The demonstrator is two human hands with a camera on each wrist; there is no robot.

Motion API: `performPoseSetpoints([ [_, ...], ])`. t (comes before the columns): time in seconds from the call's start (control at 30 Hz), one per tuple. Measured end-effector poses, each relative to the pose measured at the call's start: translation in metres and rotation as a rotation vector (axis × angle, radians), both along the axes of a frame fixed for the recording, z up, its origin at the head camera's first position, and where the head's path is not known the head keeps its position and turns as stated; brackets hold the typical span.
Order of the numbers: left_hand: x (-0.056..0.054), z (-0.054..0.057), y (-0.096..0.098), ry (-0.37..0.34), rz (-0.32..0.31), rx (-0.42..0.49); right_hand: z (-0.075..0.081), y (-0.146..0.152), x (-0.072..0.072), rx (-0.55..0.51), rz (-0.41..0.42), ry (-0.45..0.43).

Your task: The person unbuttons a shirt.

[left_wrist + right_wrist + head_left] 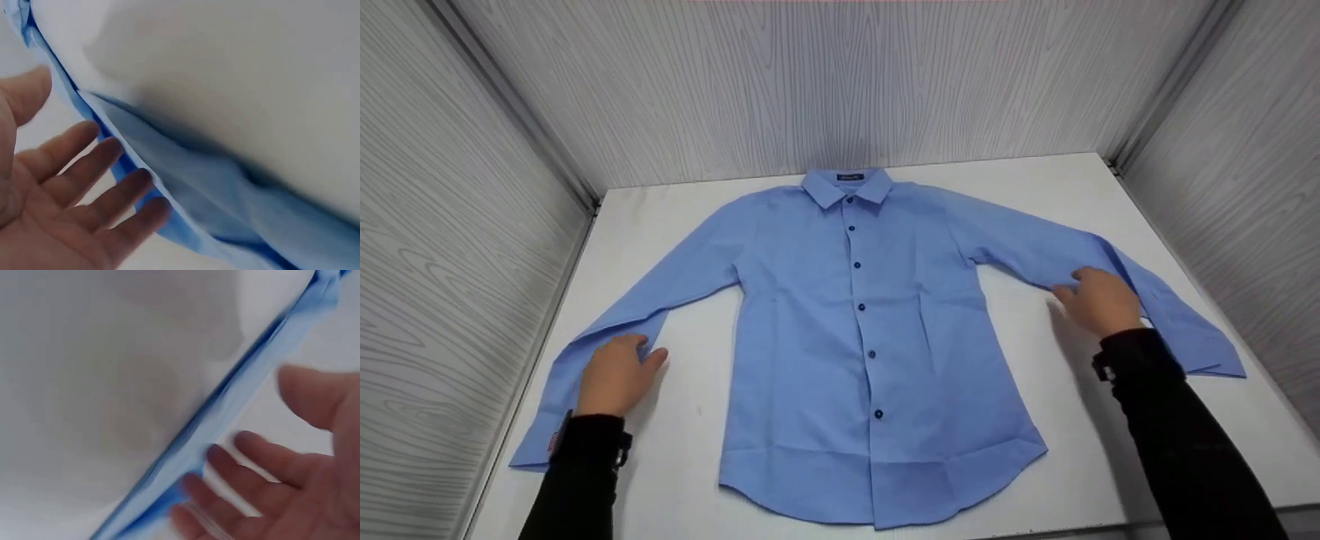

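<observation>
A light blue button-up shirt lies front side up, its collar at the far end and dark buttons down the middle. Its sleeves spread out to both sides. Over the left sleeve, near a fold, is my left hand, fingers loosely extended and thumb apart; in the left wrist view the fingertips overlap the blue fabric. My right hand hovers beside the right sleeve with nothing in it. In the right wrist view its spread fingers are close to the sleeve edge.
The shirt lies on a white tabletop. Pale wood-grain panels stand around it: a back panel, a left panel and a right panel. Both cuffs lie near the table's side edges.
</observation>
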State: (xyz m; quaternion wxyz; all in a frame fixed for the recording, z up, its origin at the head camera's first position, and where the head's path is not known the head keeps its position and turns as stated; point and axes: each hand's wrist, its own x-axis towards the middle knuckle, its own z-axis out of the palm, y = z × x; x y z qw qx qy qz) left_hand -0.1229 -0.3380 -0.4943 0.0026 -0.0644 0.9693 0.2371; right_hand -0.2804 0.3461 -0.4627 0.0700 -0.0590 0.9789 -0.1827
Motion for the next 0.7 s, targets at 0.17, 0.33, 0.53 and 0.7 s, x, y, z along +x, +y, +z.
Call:
performPoseSetpoints([
  [0.17,-0.049,0.0,0.064,0.051,-0.014,0.115,-0.012,-0.082,-0.015,-0.08,0.191,0.093],
  [0.33,-0.1,-0.004,0.117,-0.025,-0.002,0.187,-0.017,-0.122,-0.037,0.042,0.221,0.106],
  [0.53,-0.122,0.002,0.149,0.08,0.001,0.076,-0.015,-0.129,-0.049,0.038,0.14,0.188],
  [0.7,-0.117,0.015,0.152,0.559,-0.003,0.075,-0.01,-0.116,-0.041,-0.167,0.001,0.534],
])
